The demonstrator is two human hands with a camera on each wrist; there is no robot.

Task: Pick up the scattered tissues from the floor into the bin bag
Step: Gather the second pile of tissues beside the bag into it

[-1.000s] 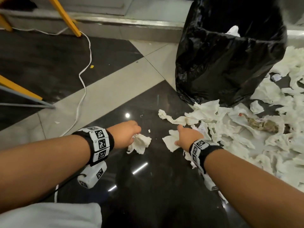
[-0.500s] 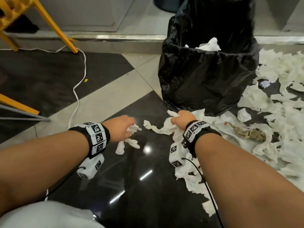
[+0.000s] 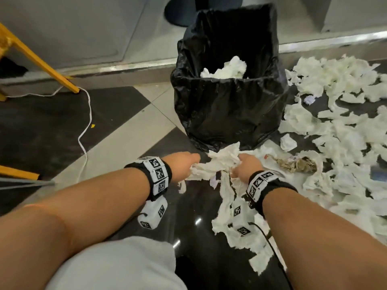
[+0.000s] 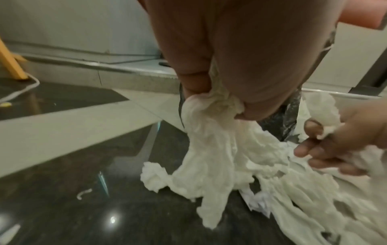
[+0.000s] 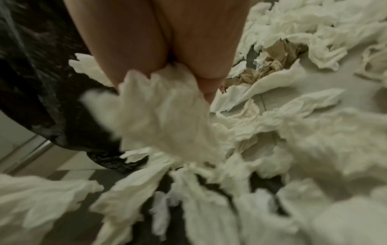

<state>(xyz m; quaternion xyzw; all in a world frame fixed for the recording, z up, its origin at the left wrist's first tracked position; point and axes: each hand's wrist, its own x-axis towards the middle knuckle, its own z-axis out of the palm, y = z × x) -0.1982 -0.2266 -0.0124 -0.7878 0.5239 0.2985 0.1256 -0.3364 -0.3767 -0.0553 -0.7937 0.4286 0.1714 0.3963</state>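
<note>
A person's left hand (image 3: 184,166) and right hand (image 3: 245,166), fingers curled tight around a bunch of tissues (image 3: 217,162), raised it off the floor (image 3: 129,124) just before the bin bag (image 3: 228,107); the soft, light, tear-prone paper looked best gathered by handfuls.

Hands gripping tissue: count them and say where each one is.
2. The left hand grips the tissue bundle from its left, the right hand from its right, both just in front of the bin bag. No other hand is in view.
</note>
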